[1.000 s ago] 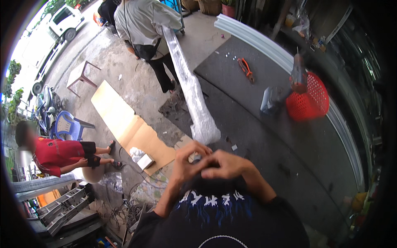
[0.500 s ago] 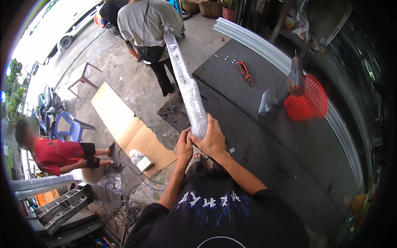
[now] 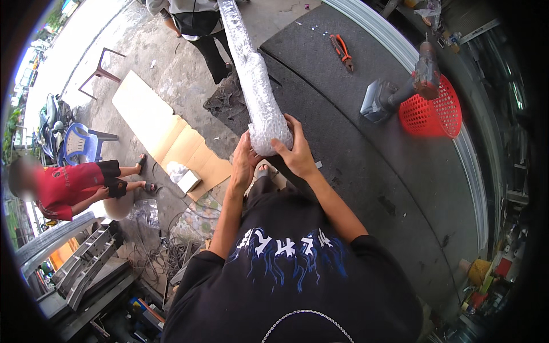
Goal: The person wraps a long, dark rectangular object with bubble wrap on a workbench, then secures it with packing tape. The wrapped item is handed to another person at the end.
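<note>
A long bundle in bubble wrap (image 3: 260, 86) runs from my body away toward a person (image 3: 197, 20) in a grey top at the far end. My left hand (image 3: 245, 159) is closed against the left side of its near end. On the right side, my right hand (image 3: 297, 150) wraps round the same end, its thumb lying on top of the wrap. What is inside the wrap cannot be made out. The bundle passes beside the left edge of a dark work table (image 3: 366, 188).
On the table are orange-handled pliers (image 3: 342, 52), a cordless drill (image 3: 420, 77) and a red basket (image 3: 434, 108); long pale profiles (image 3: 394, 40) line its far edge. At left, a person in red (image 3: 74, 188) stands near cardboard (image 3: 171, 137), a blue chair (image 3: 83, 143) and a ladder (image 3: 86, 263).
The view has tipped downward. Both my hands still hold the bundle's near end, which now shows a rounder bubble-wrapped tip, and my right thumb has come over the top.
</note>
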### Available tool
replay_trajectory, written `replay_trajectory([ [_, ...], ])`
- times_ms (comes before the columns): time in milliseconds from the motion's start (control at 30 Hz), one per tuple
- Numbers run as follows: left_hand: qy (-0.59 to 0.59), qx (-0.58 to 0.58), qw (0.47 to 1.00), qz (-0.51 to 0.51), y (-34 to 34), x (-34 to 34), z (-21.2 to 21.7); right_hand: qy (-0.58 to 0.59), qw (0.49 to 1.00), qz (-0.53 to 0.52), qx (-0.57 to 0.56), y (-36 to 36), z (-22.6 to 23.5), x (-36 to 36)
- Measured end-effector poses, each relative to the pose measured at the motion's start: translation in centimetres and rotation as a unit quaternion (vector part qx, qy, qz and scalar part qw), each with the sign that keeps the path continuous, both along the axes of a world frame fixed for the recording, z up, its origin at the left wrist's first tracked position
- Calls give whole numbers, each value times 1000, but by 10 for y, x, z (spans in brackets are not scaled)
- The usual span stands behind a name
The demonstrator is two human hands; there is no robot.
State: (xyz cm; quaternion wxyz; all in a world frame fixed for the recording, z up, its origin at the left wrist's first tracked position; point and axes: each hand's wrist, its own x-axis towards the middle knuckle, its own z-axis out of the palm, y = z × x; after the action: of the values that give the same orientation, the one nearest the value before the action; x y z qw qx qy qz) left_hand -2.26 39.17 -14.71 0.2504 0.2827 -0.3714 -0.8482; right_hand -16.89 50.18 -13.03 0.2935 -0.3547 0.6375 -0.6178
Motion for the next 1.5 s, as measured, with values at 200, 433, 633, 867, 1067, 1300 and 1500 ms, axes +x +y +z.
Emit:
replay_trajectory([
  [200,-154,-72,985,-33,-9,-1,10,-137,989,45,16,11,-11,-9],
  [433,-259,-314,909,87,-10,-1,31,-88,992,43,74,7,-5,-10],
  [633,-229,-445,860,101,-12,-2,46,-60,997,-15,41,5,-4,3],
  [867,-173,-180,966,67,-28,1,24,-38,999,-15,31,3,-11,1],
  [1067,-19,57,997,41,-43,-2,1,-18,999,-11,49,3,-9,-1],
  [1300,42,-1,999,12,-51,6,4,-7,999,-6,50,3,-9,-2],
  [1500,82,-68,994,-10,-56,1,13,-57,996,5,68,3,-7,-4],
])
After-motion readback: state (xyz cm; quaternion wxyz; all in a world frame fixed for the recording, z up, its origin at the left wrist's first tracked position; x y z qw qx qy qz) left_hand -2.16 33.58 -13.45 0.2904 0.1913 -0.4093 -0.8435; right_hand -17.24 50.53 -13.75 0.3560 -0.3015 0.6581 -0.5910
